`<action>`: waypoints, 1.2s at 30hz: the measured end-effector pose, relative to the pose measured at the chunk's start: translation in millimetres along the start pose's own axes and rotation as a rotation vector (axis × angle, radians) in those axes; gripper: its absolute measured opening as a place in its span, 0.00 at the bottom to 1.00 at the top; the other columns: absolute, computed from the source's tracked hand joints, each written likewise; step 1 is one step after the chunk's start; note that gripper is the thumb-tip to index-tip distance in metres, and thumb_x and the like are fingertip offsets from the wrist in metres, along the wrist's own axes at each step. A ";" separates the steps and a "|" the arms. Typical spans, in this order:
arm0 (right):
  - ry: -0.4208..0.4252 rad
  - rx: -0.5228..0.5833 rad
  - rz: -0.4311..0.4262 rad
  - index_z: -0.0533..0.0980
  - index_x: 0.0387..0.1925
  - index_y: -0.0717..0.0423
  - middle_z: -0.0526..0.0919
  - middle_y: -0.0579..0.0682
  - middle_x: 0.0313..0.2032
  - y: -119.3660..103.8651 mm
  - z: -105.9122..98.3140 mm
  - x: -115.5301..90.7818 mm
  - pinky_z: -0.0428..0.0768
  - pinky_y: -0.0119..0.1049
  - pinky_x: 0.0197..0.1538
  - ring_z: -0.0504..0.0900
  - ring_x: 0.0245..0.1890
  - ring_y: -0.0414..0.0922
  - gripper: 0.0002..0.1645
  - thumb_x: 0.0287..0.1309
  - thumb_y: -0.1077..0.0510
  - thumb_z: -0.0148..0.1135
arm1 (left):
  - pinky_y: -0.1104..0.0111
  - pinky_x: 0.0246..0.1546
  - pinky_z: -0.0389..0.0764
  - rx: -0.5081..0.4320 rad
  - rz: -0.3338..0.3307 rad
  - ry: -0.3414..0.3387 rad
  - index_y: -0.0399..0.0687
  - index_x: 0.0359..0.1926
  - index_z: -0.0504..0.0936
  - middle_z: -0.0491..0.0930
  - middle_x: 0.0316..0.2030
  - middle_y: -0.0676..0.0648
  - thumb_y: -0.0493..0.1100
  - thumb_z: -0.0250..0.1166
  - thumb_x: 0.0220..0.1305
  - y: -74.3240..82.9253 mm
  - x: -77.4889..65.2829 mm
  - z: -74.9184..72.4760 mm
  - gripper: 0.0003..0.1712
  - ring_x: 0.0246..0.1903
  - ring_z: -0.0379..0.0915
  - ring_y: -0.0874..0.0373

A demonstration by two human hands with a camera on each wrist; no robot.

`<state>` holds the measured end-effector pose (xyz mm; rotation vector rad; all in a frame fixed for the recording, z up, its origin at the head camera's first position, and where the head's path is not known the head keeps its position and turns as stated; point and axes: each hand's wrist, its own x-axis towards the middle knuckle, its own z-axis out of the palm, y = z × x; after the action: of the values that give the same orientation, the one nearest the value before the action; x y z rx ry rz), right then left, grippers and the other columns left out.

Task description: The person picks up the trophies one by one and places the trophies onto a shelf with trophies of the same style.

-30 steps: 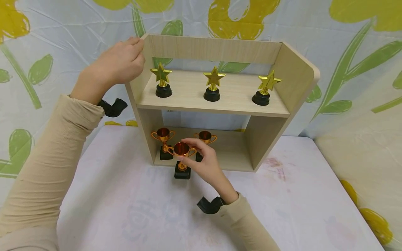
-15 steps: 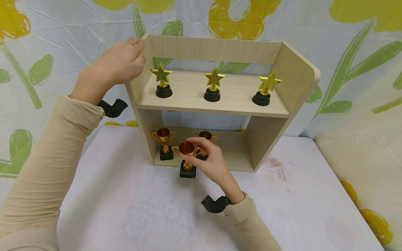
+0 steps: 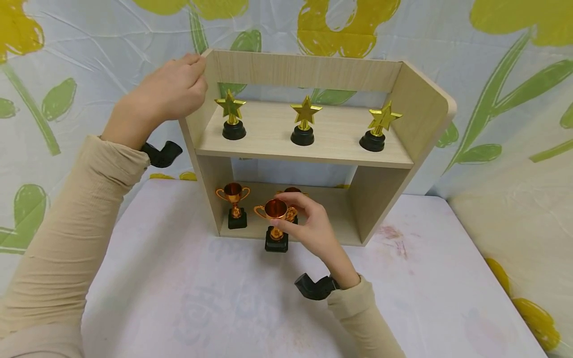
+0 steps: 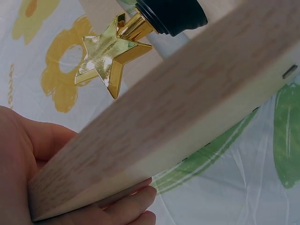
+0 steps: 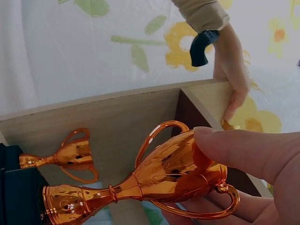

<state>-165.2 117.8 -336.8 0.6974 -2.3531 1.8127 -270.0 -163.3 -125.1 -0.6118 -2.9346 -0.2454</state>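
Observation:
My right hand (image 3: 313, 228) pinches an orange, copper-coloured trophy cup (image 3: 276, 242) by its bowl, thumb on the near side. The cup is upright, in front of the lower shelf's front edge; its black base is at lower left in the right wrist view. My left hand (image 3: 172, 89) grips the top of the left side panel (image 4: 164, 103) of a pale wooden shelf unit (image 3: 304, 158), thumb and fingers on opposite faces. A matching trophy cup (image 3: 237, 219) stands at the left of the lower shelf. Another trophy cup (image 3: 293, 190) is mostly hidden behind the held one.
On the upper shelf stand three gold star trophies, at left (image 3: 230, 107), in the middle (image 3: 306, 112) and at right (image 3: 381, 119), each on a black base. The unit rests on a table with a white cover (image 3: 179, 298), before a flower-print cloth (image 3: 447, 30).
My right hand has carried the trophy cup rightward along the front of the lower shelf, and it now covers much of the cup behind. My left hand has stayed on the panel.

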 end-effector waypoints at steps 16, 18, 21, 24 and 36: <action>-0.004 -0.055 0.048 0.78 0.57 0.56 0.83 0.48 0.51 -7.8 -23.3 -3.1 0.74 0.45 0.65 0.79 0.53 0.44 0.28 0.54 0.62 0.74 | 0.53 0.77 0.39 0.009 0.004 0.003 0.28 0.75 0.45 0.43 0.76 0.31 0.42 0.27 0.74 -0.1 2.3 1.3 0.34 0.75 0.35 0.36; -0.004 -0.055 0.059 0.78 0.58 0.57 0.83 0.48 0.52 -8.7 -26.2 -3.7 0.73 0.46 0.66 0.79 0.53 0.45 0.28 0.54 0.62 0.74 | 0.53 0.77 0.38 0.009 0.003 0.001 0.28 0.76 0.44 0.42 0.76 0.31 0.42 0.26 0.74 0.2 2.3 1.2 0.34 0.75 0.35 0.36; -0.001 -0.062 0.074 0.78 0.58 0.56 0.83 0.47 0.52 -10.0 -30.3 -4.4 0.73 0.47 0.65 0.79 0.54 0.44 0.28 0.54 0.61 0.74 | 0.53 0.77 0.37 0.007 -0.006 -0.009 0.29 0.76 0.43 0.40 0.76 0.32 0.42 0.26 0.74 0.0 2.2 2.0 0.34 0.75 0.33 0.36; 0.000 -0.075 0.075 0.78 0.58 0.56 0.83 0.48 0.52 -10.5 -33.5 -4.5 0.74 0.47 0.64 0.79 0.53 0.44 0.28 0.54 0.61 0.74 | 0.52 0.77 0.37 0.006 -0.013 -0.017 0.30 0.76 0.42 0.39 0.76 0.32 0.42 0.27 0.74 -0.2 1.9 2.4 0.34 0.75 0.32 0.36; 0.004 -0.112 0.099 0.77 0.60 0.57 0.82 0.50 0.53 -14.7 -45.2 -5.4 0.70 0.49 0.68 0.77 0.56 0.46 0.28 0.56 0.61 0.72 | 0.51 0.76 0.39 0.001 -0.003 -0.007 0.29 0.76 0.44 0.42 0.76 0.32 0.42 0.27 0.73 -0.1 1.7 0.3 0.34 0.75 0.34 0.35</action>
<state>-163.5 158.9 -312.4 0.5723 -2.5052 1.7004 -271.6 -162.7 -125.1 -0.6088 -2.9425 -0.2433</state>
